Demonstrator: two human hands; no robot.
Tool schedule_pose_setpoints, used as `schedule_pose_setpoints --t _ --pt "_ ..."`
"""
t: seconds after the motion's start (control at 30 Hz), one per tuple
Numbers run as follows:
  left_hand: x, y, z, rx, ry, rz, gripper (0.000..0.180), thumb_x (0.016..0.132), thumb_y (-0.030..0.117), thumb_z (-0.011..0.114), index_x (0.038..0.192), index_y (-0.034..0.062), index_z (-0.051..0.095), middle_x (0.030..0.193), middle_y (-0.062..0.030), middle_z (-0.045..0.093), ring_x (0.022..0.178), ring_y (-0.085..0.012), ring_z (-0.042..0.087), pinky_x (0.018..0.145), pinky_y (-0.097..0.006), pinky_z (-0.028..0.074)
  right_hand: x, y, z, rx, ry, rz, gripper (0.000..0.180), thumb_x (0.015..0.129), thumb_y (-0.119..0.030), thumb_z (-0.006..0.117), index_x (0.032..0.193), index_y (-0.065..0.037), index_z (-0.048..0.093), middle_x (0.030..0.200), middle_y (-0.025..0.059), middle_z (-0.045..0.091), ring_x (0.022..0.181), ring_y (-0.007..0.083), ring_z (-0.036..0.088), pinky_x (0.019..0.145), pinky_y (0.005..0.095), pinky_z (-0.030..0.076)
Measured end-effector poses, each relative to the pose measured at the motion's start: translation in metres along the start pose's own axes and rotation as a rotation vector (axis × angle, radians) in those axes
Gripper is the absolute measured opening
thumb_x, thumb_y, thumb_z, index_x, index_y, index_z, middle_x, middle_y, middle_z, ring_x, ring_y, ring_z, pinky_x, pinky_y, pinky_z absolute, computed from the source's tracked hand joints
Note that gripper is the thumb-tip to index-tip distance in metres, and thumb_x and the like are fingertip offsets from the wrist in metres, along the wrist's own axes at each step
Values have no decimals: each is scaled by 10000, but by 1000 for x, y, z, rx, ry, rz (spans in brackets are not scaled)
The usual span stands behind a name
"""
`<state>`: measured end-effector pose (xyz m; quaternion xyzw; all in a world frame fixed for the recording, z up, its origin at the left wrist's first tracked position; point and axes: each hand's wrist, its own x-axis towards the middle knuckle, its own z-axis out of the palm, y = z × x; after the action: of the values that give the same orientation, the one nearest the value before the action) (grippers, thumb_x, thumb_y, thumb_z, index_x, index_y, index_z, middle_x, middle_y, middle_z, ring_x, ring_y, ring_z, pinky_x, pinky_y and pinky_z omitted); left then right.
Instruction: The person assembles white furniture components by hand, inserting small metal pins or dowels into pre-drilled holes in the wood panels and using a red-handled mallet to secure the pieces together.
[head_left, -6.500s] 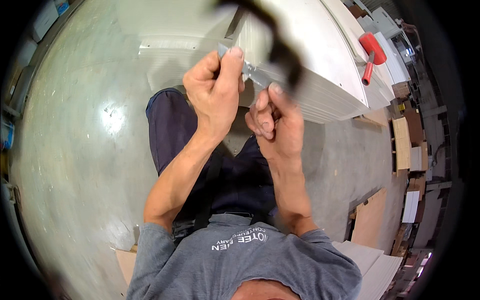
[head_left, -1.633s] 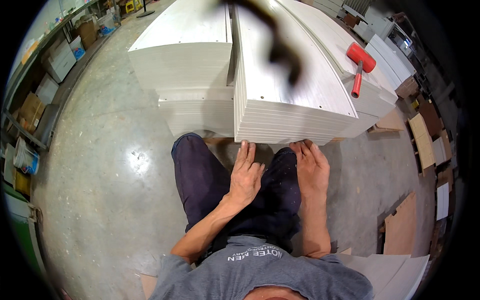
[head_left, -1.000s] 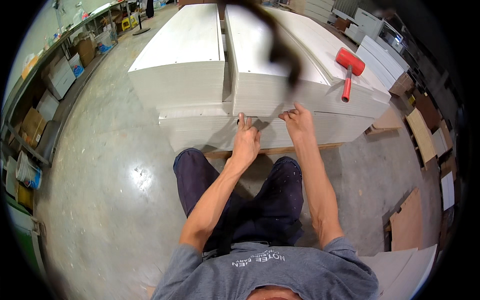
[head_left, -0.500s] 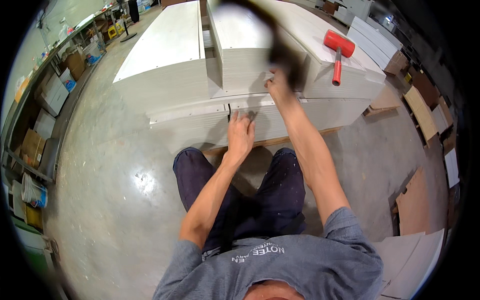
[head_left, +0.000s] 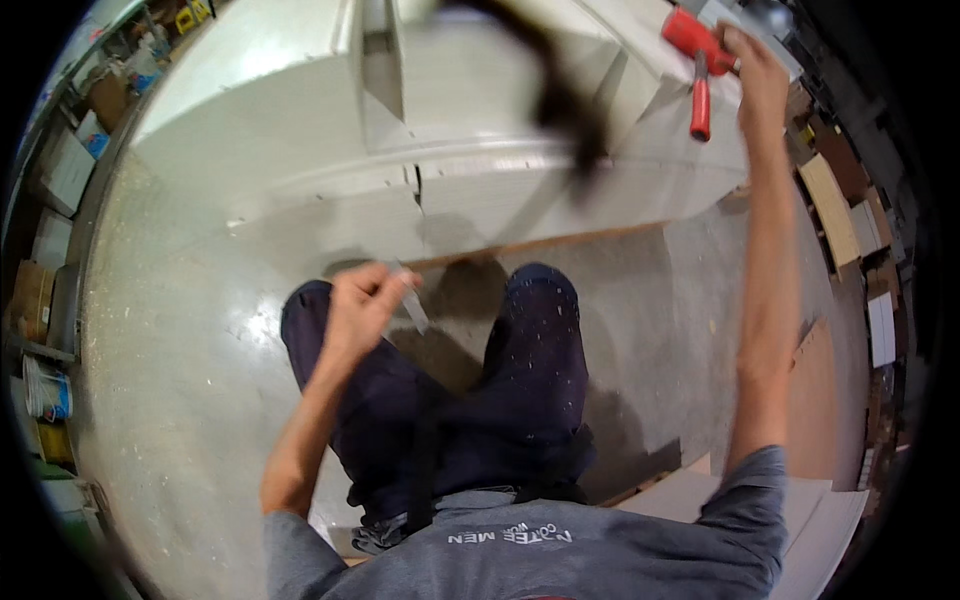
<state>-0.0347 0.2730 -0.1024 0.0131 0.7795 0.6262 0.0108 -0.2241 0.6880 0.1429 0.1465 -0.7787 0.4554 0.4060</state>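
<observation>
In my left hand [head_left: 358, 308], raised over my left knee, a thin greyish strip [head_left: 413, 308] is pinched between thumb and fingers and points down toward the floor. My right hand [head_left: 755, 65] is stretched far to the right, its bent fingers at the right end of the head of a red mallet [head_left: 692, 40]. Blur hides whether those fingers grip the mallet or only touch it. The mallet lies on a white panel stack, its red handle toward me. In front of me, the lower white panel stack [head_left: 500, 205] has a dark narrow gap [head_left: 416, 187] in it.
More white panel stacks [head_left: 270, 110] stand ahead, with a slot between them. A blurred dark strip [head_left: 555, 90] hangs across the upper middle. Workbench shelves with boxes and a bucket [head_left: 47, 388] line the left. Brown boards [head_left: 838, 215] lean at the right.
My left hand has left the lower stack's edge and come back toward me with the strip. My right hand has swung from the middle stack out to the mallet. The view has shifted downward.
</observation>
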Motion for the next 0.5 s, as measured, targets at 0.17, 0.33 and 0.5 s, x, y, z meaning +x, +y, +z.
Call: schedule_pose_setpoints --t 0.17,0.33,0.5 --pt "5 86 -57 68 366 419 237 979 124 536 981 -43 703 969 -130 719 878 -171 653 824 -304 498 33 36 42 -463 -139 350 293 802 -339 721 848 -50 711 735 63 668 687 178 620 647 313 494" --pt "69 143 -103 207 554 586 253 999 153 524 1051 -47 670 1035 -167 689 937 -177 646 828 -301 521 43 88 24 -637 -147 230 369 710 -251 810 943 -24 637 874 93 679 770 184 630 690 327 512" --pt "58 106 -68 167 389 535 182 934 75 579 1028 -27 696 934 -88 703 793 -185 647 807 -310 491 51 106 28 -545 -148 259 606 723 -243 838 1173 -11 505 1040 124 661 901 186 630 795 319 523"
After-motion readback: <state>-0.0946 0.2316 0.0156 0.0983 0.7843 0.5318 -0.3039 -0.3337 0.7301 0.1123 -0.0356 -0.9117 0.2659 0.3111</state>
